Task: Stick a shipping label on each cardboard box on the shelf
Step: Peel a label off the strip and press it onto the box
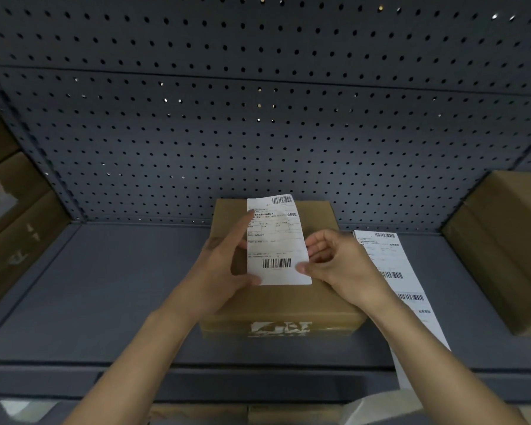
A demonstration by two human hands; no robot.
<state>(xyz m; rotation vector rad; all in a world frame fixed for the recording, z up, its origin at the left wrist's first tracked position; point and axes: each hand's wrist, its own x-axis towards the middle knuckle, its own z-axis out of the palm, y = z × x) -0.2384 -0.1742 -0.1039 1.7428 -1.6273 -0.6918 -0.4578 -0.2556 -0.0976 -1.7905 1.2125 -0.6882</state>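
Over the brown cardboard box [284,302] on the grey metal shelf [120,286], left hand [224,265] and right hand [334,262] each pinch an edge of a white barcoded shipping label [276,240], not yet stuck down, so this box and apparently the bare brown box [503,256] at right await labels.

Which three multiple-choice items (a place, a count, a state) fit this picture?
1. Where is the label strip? A) on the shelf, right of the middle box B) on the floor C) in a drawer
2. How many barcodes show on the held label? A) one B) two C) four
3. What holds that label? A) one hand alone B) both hands C) nothing, it is stuck
Key: 1A, it lies beside the box; 2B, one above, one below; 3B, left hand and right hand hold its edges.
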